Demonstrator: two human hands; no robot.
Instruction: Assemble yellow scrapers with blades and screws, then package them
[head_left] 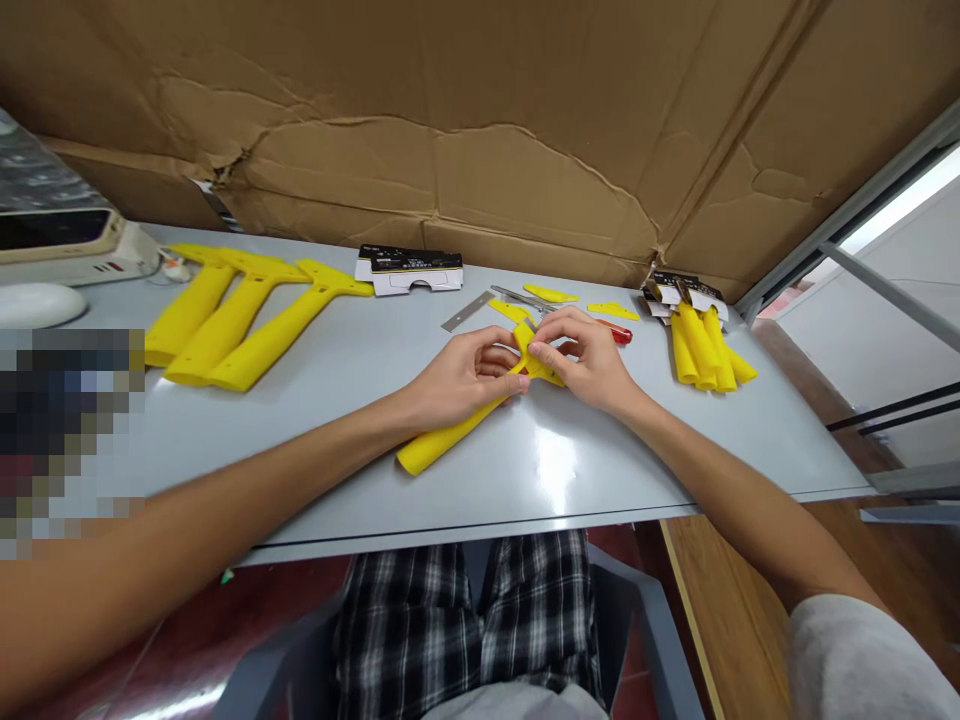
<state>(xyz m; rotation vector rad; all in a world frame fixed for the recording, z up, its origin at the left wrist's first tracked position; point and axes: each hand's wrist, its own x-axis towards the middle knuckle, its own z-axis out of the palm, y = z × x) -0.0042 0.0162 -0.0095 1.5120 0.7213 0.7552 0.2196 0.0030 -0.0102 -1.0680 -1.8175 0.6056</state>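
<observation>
My left hand [469, 380] is wrapped round a yellow plastic scraper [442, 445], near where its tube-like handle meets the head. The handle slants down to the left over the table. My right hand [585, 360] pinches the wide head of the same scraper, its thumb and fingers closed. A small grey edge, seemingly a blade, shows between the fingers; most of it is hidden. Just beyond the hands lie a flat metal blade [468, 311], loose yellow plastic pieces [551, 294] and a red-handled screwdriver [619, 333], partly covered by my right hand.
Several yellow scrapers [262, 340] lie at left. More yellow handles [705, 350] with black-and-white cards sit at right. Printed cards [410, 270] rest against a cardboard wall [450, 180] behind the grey table [360, 500]. A phone [56, 232] lies on a white device at far left.
</observation>
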